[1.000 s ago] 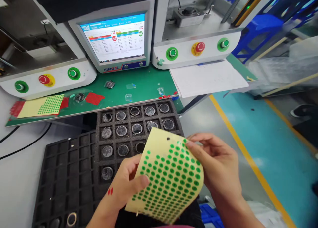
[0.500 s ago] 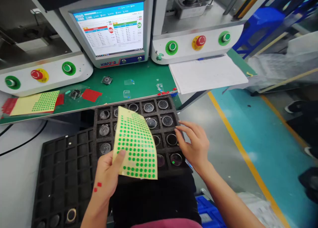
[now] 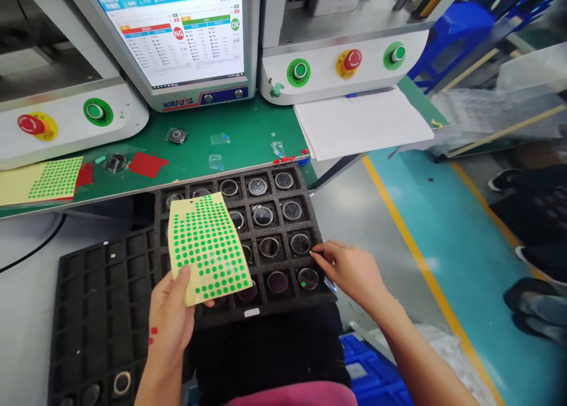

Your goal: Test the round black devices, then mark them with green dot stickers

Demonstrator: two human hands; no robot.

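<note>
My left hand (image 3: 170, 311) grips a pale yellow sticker sheet (image 3: 212, 246) covered with green dots, thumb on top. The sheet hangs over the left part of a black foam tray (image 3: 312, 217), hiding some compartments. Round, watch-like parts sit in the tray's compartments, among them one (image 3: 300, 244) beside my right fingertips. On the front right part (image 3: 309, 279) there is a green dot. My right hand (image 3: 352, 273) is pinched closed at the tray's right edge; whatever is between the fingertips is too small to make out. Two red stickers (image 3: 153, 334) are stuck on my left wrist.
A second black tray (image 3: 101, 311) lies lower left, with a few round parts. On the green bench (image 3: 195, 152) are red stickers (image 3: 146, 164), another dotted sheet (image 3: 57, 179) and papers (image 3: 361, 125). Behind stand a monitor (image 3: 177, 40) and button panels (image 3: 345, 69). A person's shoes show at far right.
My left hand has moved left with the sticker sheet, uncovering more round parts. My right hand has shifted slightly lower along the tray's edge, its fingers drawn together. The camera view has shifted too.
</note>
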